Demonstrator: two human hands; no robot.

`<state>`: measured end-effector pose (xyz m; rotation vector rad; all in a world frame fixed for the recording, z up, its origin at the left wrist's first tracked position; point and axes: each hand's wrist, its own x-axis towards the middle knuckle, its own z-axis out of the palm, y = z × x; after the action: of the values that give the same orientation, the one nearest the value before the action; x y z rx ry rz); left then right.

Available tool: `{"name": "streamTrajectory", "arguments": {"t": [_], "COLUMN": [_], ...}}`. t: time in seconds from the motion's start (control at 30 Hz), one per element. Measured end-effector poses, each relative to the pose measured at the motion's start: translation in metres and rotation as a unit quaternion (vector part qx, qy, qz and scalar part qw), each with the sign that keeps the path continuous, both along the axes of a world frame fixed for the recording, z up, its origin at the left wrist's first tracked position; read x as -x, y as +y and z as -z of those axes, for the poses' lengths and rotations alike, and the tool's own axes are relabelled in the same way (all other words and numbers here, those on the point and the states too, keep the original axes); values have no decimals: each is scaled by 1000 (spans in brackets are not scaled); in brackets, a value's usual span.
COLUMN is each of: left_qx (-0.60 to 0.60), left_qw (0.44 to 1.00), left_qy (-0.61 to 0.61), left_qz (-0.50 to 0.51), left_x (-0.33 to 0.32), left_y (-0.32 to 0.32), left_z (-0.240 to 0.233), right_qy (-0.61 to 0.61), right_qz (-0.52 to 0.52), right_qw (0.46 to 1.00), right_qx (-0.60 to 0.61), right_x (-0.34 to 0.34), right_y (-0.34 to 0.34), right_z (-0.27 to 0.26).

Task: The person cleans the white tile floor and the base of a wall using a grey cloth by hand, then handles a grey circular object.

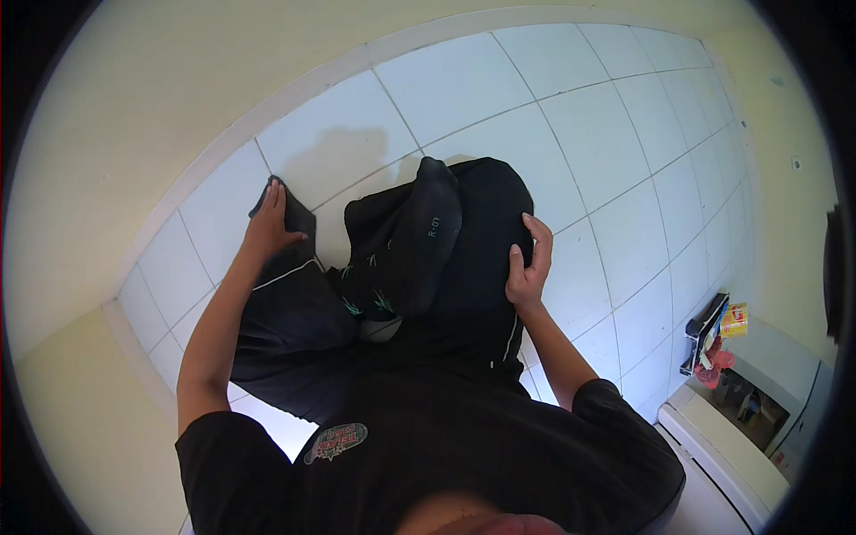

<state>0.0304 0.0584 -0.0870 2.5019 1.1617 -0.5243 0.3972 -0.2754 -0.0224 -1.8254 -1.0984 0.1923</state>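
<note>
I sit on a white tiled floor (595,160) in black trousers (481,267), legs folded. My left hand (271,221) lies over a dark pointed piece of cloth (301,224) past the white piping on the left leg; whether it is trouser or sock I cannot tell. Its thumb stands away from the fingers. My right hand (533,264) rests against the outer side of the right knee, thumb and fingers apart. Between the hands, a foot in a black sock (428,234) with green leaf-like marks and small writing lies across the folded legs. Neither hand holds a loose object.
A pale yellow wall (167,87) with a skirting strip runs along the far side and left. To the right are a black tray-like box (702,334), a yellow packet (735,319), a red plastic bag (714,366) and a white cabinet-like unit (729,448). A wall socket (796,163) sits farther right.
</note>
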Motion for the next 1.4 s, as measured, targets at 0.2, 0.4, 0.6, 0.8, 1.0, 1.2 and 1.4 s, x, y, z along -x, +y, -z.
{"name": "streamTrajectory", "arguments": {"t": [0.2,0.4,0.6,0.8,1.0,1.2,1.4], "left_qx": [16,4,-23,-46,-16,-35,-6], "left_qw": [998,997,996,994,999,992,995], "left_qy": [-53,-65,-40,-37,-30,-118,-2], "left_qz": [2,-40,-82,-88,-34,-36,-100], "left_x": [8,-10,-28,-34,-18,-2,-46], "left_y": [4,61,89,73,-1,31,84], "left_z": [2,24,29,22,13,27,12], "right_qy": [3,-9,-12,-14,-9,-4,-5], "right_qz": [-16,-16,-11,-5,-9,-39,-33], "right_qw": [1000,1000,1000,1000,1000,999,999], "right_qx": [10,14,10,-5,4,2,7], "right_x": [0,-1,2,0,-1,5,11], "right_y": [1,3,2,2,1,4,3], "right_z": [0,-5,-2,-3,-1,-1,-2]}}
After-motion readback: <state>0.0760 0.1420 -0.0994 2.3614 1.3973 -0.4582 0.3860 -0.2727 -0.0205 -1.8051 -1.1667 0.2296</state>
